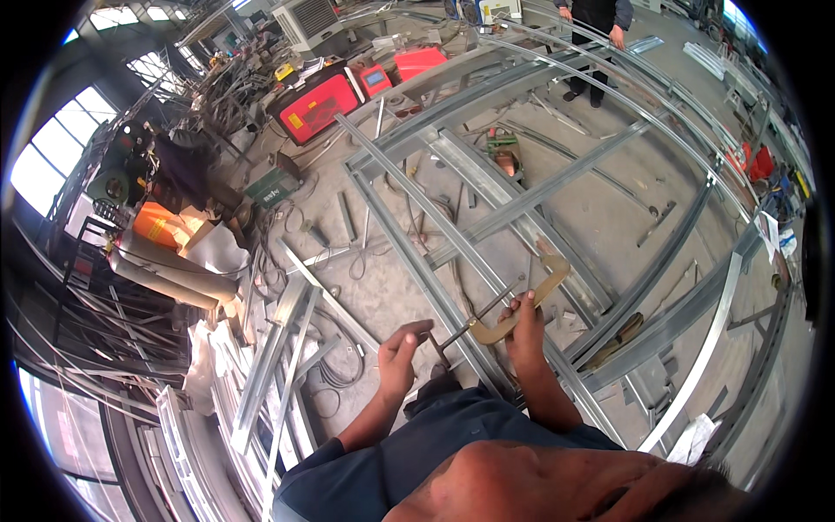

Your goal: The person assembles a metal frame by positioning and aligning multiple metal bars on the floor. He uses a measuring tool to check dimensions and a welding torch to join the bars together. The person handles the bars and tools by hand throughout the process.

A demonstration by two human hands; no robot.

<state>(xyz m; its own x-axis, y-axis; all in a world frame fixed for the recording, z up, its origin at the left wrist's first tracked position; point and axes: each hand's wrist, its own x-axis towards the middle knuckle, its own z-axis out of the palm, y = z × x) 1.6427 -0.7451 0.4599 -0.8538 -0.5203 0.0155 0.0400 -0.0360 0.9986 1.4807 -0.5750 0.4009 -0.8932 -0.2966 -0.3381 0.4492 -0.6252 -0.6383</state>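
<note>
Right hand (524, 329): closed round the yellowish C-shaped clamp (550, 285), held above the near part of the metal frame (557, 182); left hand (398, 357): fingers partly curled at the clamp's handle, grip cannot be told; far left, red machine (317, 106); far right, standing person (596, 24).

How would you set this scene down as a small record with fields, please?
Right grip: closed around the tan, C-shaped metal clamp
Left grip: beside the dark, thin crossbar at the clamp screw's end; contact unclear
Beyond the clamp: silvery metal frame of long bars
Far side: standing person in dark clothes
Upper left: red, boxy machine
</note>
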